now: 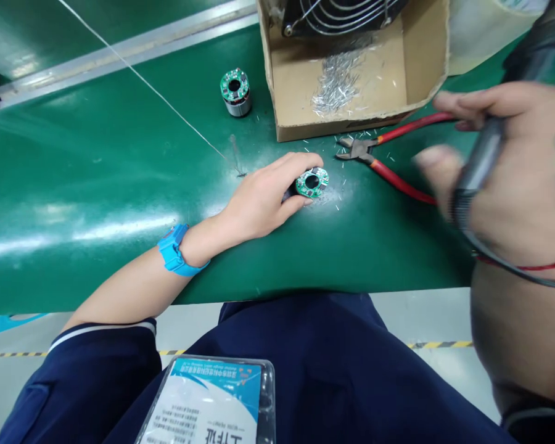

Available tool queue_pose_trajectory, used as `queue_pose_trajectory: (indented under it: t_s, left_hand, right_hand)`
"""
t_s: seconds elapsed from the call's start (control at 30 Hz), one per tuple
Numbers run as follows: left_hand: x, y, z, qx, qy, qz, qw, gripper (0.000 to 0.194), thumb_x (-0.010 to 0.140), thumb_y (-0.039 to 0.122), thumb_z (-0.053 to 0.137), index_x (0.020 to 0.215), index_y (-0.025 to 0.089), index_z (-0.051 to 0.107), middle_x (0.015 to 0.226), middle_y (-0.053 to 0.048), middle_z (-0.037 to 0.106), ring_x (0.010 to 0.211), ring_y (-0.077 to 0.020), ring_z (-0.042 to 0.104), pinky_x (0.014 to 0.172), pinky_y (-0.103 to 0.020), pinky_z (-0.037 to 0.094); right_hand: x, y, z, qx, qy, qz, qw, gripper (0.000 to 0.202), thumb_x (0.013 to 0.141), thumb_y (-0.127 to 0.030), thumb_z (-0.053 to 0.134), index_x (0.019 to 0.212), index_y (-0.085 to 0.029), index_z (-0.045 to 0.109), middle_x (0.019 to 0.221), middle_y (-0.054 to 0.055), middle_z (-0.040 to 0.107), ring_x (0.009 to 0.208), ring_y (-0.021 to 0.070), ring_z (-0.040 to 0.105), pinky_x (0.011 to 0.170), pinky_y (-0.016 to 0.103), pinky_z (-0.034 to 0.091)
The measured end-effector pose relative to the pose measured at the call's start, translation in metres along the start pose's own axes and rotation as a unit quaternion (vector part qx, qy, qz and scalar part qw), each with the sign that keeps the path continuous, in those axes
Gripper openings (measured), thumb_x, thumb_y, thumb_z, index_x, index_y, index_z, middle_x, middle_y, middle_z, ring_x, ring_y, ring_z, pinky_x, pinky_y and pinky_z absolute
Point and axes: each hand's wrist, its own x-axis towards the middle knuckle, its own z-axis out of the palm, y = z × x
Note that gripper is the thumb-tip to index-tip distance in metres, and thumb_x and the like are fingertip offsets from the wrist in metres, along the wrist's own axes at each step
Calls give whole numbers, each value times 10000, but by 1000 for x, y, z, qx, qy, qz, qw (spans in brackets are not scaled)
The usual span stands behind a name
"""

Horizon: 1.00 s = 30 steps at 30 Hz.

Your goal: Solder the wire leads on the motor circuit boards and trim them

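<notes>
My left hand (271, 196) is closed around a small motor (312, 182) topped with a round green circuit board. The motor is on the green bench, board side up, its lower body mostly hidden by my fingers. At the right, my right hand (513, 154) is blurred by motion. It grips the dark handle of a corded soldering iron (483, 154), whose tip I cannot make out. Red-handled diagonal cutters (361, 150) lie open on the bench between my hands, their handle ends partly behind my right hand.
A second motor with a green board (235, 92) stands further back. A cardboard box (333, 131) holds clipped metal leads (337, 83) and a black fan (342, 12). Loose clippings are scattered on the bench (97, 160). A thin wire (157, 95) runs down to the bench at the left.
</notes>
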Motion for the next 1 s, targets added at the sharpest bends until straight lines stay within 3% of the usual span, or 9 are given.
queue_pose_trajectory:
  t_s: [0.07,0.13,0.27,0.33,0.43,0.53,0.73,0.83,1.0]
  left_hand:
    - [-1,1,-1,-16,2,-1,1000,464,779,91,711,1200,257,609,1186,-33,658,1168,-262,623,884,-365,538]
    - [-2,1,-2,-31,4,1,1000,447,802,126,708,1213,259,596,1143,-30,662,1114,-249,642,838,-352,537]
    - [-2,2,-2,-32,12,5,999,415,812,181,726,1195,256,586,1079,-29,663,1017,-234,656,804,-353,525]
    - [-2,3,-2,-19,22,0,1000,386,811,201,742,1162,250,590,1055,-33,663,1019,-240,652,800,-357,521]
    - [-3,5,-1,2,47,6,999,330,808,226,767,1088,230,593,1050,-39,658,1047,-245,647,804,-355,519]
    - [-4,7,0,32,66,19,997,332,798,253,793,1052,219,581,1058,-38,652,1033,-233,651,810,-351,524]
    - [-7,7,3,119,90,41,988,336,825,262,768,1084,216,559,1070,-36,642,1050,-214,647,780,-317,524]
    - [-7,5,2,153,92,52,983,344,832,282,755,1105,210,558,1086,-44,639,1023,-207,648,716,-297,504]
    - [-7,5,0,178,94,50,978,357,838,305,747,1125,198,563,1097,-52,640,987,-199,645,662,-286,467]
  right_hand:
    - [-2,11,6,-64,-35,-47,996,985,631,-643,829,1435,-201,472,1504,227,472,1416,364,473,1133,569,400]
    - [0,21,11,-113,-54,-40,991,1091,537,-746,818,1422,-206,480,1515,218,477,1413,388,469,1110,617,385]
    - [10,34,13,-193,-39,7,980,769,651,-799,698,1186,-249,662,1204,107,717,1179,300,643,1069,600,383]
    - [9,36,11,-197,-21,5,980,663,667,-789,689,1036,-239,707,999,75,746,1069,267,671,1061,571,403]
    - [-2,31,10,-96,10,4,995,644,646,-672,799,1088,-227,654,1046,91,694,998,227,687,916,429,532]
    - [-13,10,9,-48,18,-73,996,668,713,-532,806,1258,-256,534,1135,90,626,850,167,682,728,349,561]
    - [-6,-37,1,-196,-106,-177,959,387,946,-480,457,1196,-199,549,950,95,651,814,246,559,668,412,507]
    - [-2,-42,-5,-271,-118,-224,929,399,986,-471,361,1193,-180,539,873,99,604,784,255,493,633,387,462]
    - [-4,-42,-8,-286,-98,-230,925,434,1003,-481,329,1174,-143,541,867,103,583,783,239,455,653,362,435]
